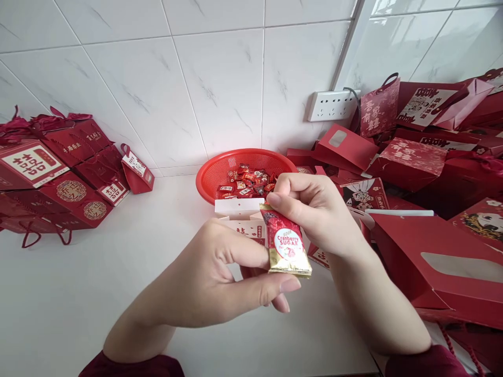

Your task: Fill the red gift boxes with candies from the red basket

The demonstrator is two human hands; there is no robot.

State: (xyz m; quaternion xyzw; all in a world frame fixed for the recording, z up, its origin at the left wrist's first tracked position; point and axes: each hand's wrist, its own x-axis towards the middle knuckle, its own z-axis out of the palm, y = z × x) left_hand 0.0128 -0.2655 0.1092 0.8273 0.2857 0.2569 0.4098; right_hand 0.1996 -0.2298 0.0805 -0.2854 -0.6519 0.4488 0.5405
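A red and gold candy packet [288,242], labelled "Cranberry SUGAR", is held between both hands in the middle of the view. My right hand [314,212] pinches its upper end between thumb and fingers. At the lower left edge of the packet, my left hand [231,272] has its thumb near the gold end and its fingers behind. Just beyond the hands stands an open white box [239,209] with red print, partly hidden by them. Behind that box, a red plastic basket [204,180] holds several small wrapped candies [247,180].
Red gift boxes [70,193] are stacked at the left, with a small red box [137,170] beside them. Many red boxes and bags [416,162] crowd the right. A power strip [332,106] is on the tiled wall behind the white table [98,277].
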